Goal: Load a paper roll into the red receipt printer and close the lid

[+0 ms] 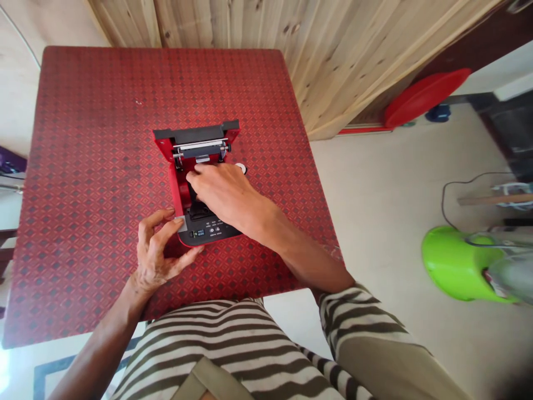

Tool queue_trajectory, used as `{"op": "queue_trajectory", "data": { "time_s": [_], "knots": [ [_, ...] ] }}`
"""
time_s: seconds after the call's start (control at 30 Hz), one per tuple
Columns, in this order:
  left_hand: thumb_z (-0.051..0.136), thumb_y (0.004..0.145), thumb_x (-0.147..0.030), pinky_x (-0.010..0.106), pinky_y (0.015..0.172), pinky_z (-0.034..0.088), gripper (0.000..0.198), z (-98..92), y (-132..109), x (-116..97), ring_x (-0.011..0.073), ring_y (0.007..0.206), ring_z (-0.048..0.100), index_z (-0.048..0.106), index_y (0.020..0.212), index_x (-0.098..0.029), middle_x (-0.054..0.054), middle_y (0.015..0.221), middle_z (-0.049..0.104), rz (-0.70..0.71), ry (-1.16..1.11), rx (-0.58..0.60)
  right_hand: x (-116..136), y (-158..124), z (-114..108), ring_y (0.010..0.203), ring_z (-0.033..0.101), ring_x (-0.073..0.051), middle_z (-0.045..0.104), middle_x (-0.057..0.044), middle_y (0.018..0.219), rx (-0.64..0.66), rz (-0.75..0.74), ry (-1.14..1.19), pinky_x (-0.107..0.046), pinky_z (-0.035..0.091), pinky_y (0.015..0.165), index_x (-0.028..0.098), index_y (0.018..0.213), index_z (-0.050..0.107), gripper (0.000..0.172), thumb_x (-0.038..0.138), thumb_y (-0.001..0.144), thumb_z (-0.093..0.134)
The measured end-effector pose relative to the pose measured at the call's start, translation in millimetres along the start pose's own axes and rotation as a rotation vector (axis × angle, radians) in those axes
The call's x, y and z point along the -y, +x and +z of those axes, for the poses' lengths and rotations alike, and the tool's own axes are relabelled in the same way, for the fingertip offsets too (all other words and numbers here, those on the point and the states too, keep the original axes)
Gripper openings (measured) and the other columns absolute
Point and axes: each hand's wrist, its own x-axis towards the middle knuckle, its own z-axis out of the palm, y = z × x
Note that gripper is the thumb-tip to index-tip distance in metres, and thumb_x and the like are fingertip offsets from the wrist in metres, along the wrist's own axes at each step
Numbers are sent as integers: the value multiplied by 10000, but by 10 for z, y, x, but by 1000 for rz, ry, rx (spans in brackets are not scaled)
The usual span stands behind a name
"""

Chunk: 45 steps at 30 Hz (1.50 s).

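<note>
A small red and black machine (200, 236), which looks like a label printer, sits on the table with its lid (200, 133) raised. Inside the lid are a roller and a metal bar. My left hand (156, 255) grips the front left corner, fingertips on a grey patch and thumb along the front edge. Over the open compartment, my right hand (225, 189) reaches in with its fingers curled together. What those fingers hold, if anything, is hidden. Just beyond the machine's right side, a white round piece (241, 168) shows partly behind my right hand.
The table (91, 166) has a red patterned cover. A wooden plank wall (250, 25) stands behind it. On the floor to the right are a green plastic stool or tub (453, 264), a cable and a red round object (425, 97).
</note>
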Motion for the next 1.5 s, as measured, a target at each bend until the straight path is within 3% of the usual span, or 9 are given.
{"op": "queue_trajectory", "data": {
  "time_s": [0.13, 0.3, 0.47, 0.57, 0.7, 0.9, 1.17, 1.3, 1.5],
  "knots": [
    [891, 818, -616, 556, 1132, 576, 1146, 88, -11, -1, 364, 1411, 583, 264, 1704, -250, 208, 1562, 530, -82, -12, 51, 39, 110, -48, 1110, 767, -302, 775, -186, 1247, 62, -1, -66, -389, 559, 837, 119, 1290, 749, 439, 51, 1090, 364],
    [831, 877, -617, 594, 1204, 539, 1113, 139, -47, 1, 382, 1499, 533, 225, 1725, -226, 235, 1617, 489, -135, -18, 114, 3, -67, -52, 997, 778, -278, 776, -140, 1230, -51, -19, -13, -380, 552, 783, 132, 1312, 721, 364, 104, 1089, 435],
    [854, 872, -573, 564, 1201, 554, 1067, 85, -28, 5, 373, 1495, 554, 287, 1708, -229, 216, 1610, 527, -114, 0, 132, -180, -666, -93, 782, 704, -159, 772, -58, 1156, -483, 0, 348, -312, 550, 680, 184, 1205, 736, 214, 167, 1001, 674],
    [870, 860, -566, 554, 1185, 566, 1078, 61, -3, 23, 371, 1471, 580, 289, 1706, -236, 200, 1587, 560, -93, 12, 130, -383, -1086, 75, 606, 583, -104, 732, 28, 900, -711, 137, 706, -273, 492, 555, 229, 1148, 734, 263, 197, 900, 815],
    [907, 823, -558, 545, 1169, 576, 1098, 40, 11, 60, 375, 1463, 590, 321, 1692, -234, 199, 1563, 584, -83, -3, 126, -515, -1364, 583, 711, 668, -146, 746, 15, 900, -662, 317, 1019, -268, 512, 583, 254, 1132, 696, 278, 292, 884, 815],
    [943, 799, -498, 573, 1169, 581, 1076, 17, 19, 68, 377, 1469, 588, 361, 1676, -276, 196, 1542, 599, -128, -2, 134, -364, -1147, 1165, 682, 648, -128, 737, 9, 883, -502, 318, 1032, -264, 527, 635, 206, 1098, 688, 233, 209, 865, 696],
    [913, 830, -526, 586, 1146, 609, 1022, 37, 6, 80, 394, 1453, 605, 376, 1660, -268, 172, 1541, 605, -119, 1, 120, -658, -1280, 981, 706, 685, -136, 787, -26, 979, -281, 265, 958, -298, 562, 692, 176, 1412, 660, 549, 170, 871, 754],
    [946, 796, -497, 551, 1139, 612, 1051, 46, -14, 68, 381, 1445, 619, 403, 1655, -231, 208, 1508, 629, -108, -17, 94, -978, -1047, 898, 902, 748, -176, 820, -71, 1126, -436, 297, 884, -355, 582, 842, 191, 1203, 769, 280, 209, 931, 707],
    [938, 806, -491, 498, 1122, 623, 1011, 38, -13, 15, 352, 1412, 654, 427, 1646, -258, 177, 1506, 647, -156, -26, 82, -1085, -309, 1024, 1062, 732, -211, 789, -94, 1266, -499, 224, 847, -385, 574, 957, 195, 1328, 705, 447, 275, 895, 784]
  ]
}}
